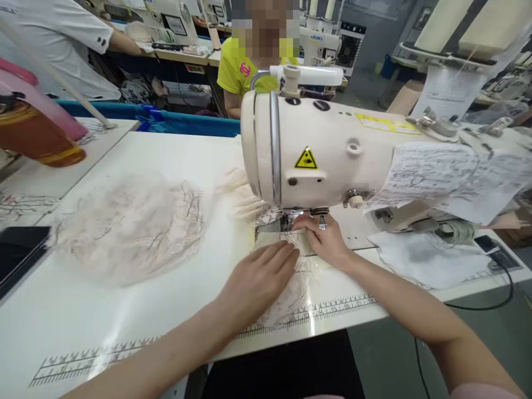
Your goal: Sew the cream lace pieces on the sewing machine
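Holding the lace: the left hand [261, 274] lies flat on the lace piece [296, 288], fingers stretched and released. The right hand [326, 239], a ring on one finger, bends its fingertips onto the scalloped edge; whether it pinches or only presses cannot be told.
Lace piece: on the white table [83, 310], far end at the presser foot [291, 219], near end over the printed ruler scale [332, 307].
Sewing machine [332, 152]: cream head directly over the work, hiding the needle.
Warning label [306, 159]: yellow triangle with a black symbol, no words.
Yellow sticker [386, 123]: on the machine's top, print too blurred to read.
Paper sheets [440, 172]: draped over the machine's arm, writing not legible.
Brand: "JUKI" on the background machine [318, 37].
Pile of lace [128, 227]: left of the hands, well apart.
Dark screen [20, 252]: at the table's left edge.
Person in a yellow shirt [239, 69]: behind the machine, pink logo on the chest.
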Demonstrator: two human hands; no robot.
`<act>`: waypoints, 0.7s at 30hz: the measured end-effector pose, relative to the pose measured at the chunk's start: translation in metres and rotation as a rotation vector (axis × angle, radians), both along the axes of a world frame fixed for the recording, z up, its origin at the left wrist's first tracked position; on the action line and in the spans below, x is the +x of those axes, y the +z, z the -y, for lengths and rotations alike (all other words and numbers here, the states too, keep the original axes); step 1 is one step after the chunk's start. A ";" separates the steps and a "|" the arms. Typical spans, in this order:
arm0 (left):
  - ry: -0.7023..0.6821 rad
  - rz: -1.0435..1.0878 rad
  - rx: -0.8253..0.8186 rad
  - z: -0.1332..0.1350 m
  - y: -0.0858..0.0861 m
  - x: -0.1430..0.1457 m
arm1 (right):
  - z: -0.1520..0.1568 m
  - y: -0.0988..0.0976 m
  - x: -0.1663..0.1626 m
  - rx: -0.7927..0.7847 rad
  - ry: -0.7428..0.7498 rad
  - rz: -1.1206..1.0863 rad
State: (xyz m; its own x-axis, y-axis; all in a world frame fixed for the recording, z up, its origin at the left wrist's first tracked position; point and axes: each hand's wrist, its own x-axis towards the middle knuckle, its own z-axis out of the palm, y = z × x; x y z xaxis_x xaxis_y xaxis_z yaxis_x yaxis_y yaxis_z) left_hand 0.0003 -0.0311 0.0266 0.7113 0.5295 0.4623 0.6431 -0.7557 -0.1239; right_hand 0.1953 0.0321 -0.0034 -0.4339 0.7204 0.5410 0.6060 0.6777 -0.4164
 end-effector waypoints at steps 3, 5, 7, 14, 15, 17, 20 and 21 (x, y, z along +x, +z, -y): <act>0.049 -0.036 -0.100 0.001 -0.007 0.004 | 0.002 0.002 0.001 0.095 0.044 0.108; 0.070 -0.043 -0.138 -0.003 -0.010 0.003 | 0.002 0.002 0.002 0.135 0.037 0.197; 0.076 -0.046 -0.138 -0.007 -0.011 0.000 | 0.000 0.001 0.002 0.167 0.018 0.262; 0.107 -0.042 -0.094 -0.019 -0.013 -0.004 | 0.005 0.003 -0.001 0.239 -0.033 0.436; 0.108 -0.040 -0.085 -0.021 -0.014 -0.005 | 0.006 0.004 -0.002 0.240 -0.041 0.457; 0.096 -0.030 -0.069 -0.024 -0.016 -0.006 | 0.008 0.005 -0.004 0.235 -0.065 0.472; 0.077 -0.007 -0.061 -0.028 -0.021 -0.010 | 0.007 0.005 -0.005 0.188 -0.060 0.453; 0.073 0.002 -0.062 -0.029 -0.022 -0.011 | 0.006 0.005 -0.005 0.164 -0.036 0.443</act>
State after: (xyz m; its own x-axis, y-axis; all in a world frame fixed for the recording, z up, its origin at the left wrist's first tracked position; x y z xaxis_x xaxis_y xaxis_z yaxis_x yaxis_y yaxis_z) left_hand -0.0109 -0.0019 0.0043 0.6687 0.6075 0.4287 0.6971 -0.7128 -0.0773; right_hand 0.1899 0.0264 0.0014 -0.6250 0.6596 0.4175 0.7253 0.6885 -0.0020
